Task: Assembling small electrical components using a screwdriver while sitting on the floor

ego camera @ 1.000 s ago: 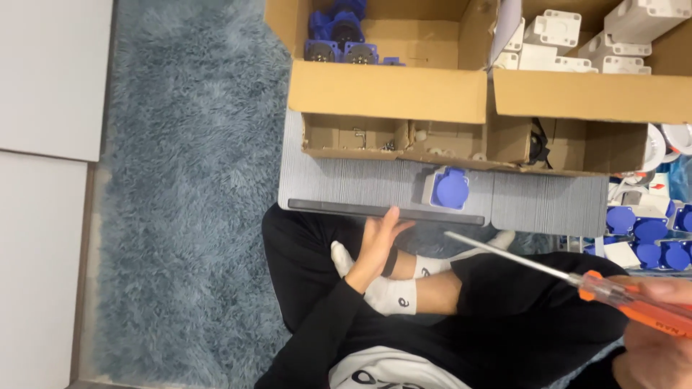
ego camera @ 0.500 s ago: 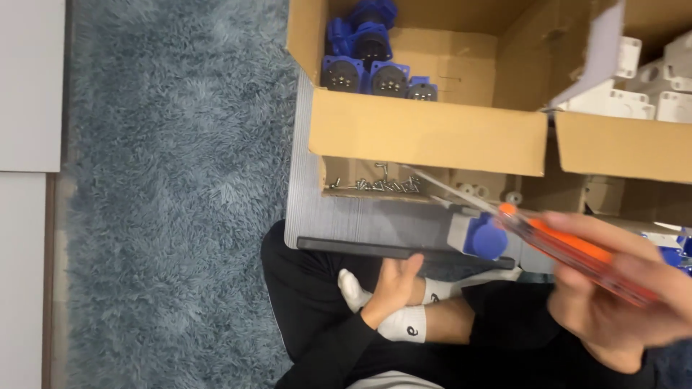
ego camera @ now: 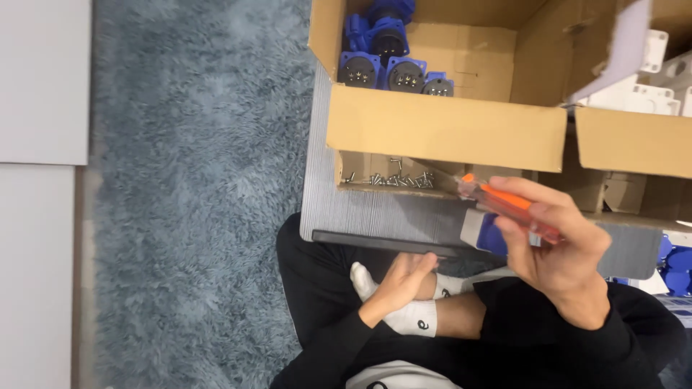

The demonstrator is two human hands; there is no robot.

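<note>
My right hand point(ego camera: 559, 245) is shut on a screwdriver with an orange handle point(ego camera: 504, 199), held over the near edge of a grey board point(ego camera: 360, 216). The screwdriver's shaft is hidden. Just under that hand a blue and grey connector part point(ego camera: 481, 232) lies on the board, half covered by my fingers. My left hand point(ego camera: 402, 282) holds nothing and rests flat on my white sock point(ego camera: 411, 317), its fingertips at the board's dark front edge. A low cardboard tray point(ego camera: 353, 169) with several small screws point(ego camera: 393, 178) sits just beyond the right hand.
A cardboard box point(ego camera: 447, 130) behind the tray holds several blue round sockets point(ego camera: 393, 68). A second box point(ego camera: 634, 140) to the right holds white plastic parts point(ego camera: 659, 68). More blue parts point(ego camera: 677, 263) lie at the far right. Grey-blue shag carpet point(ego camera: 194, 194) covers the left.
My right hand has swung the screwdriver from the lower right up and left, over the board. My left hand has dropped from a raised, spread pose onto my sock.
</note>
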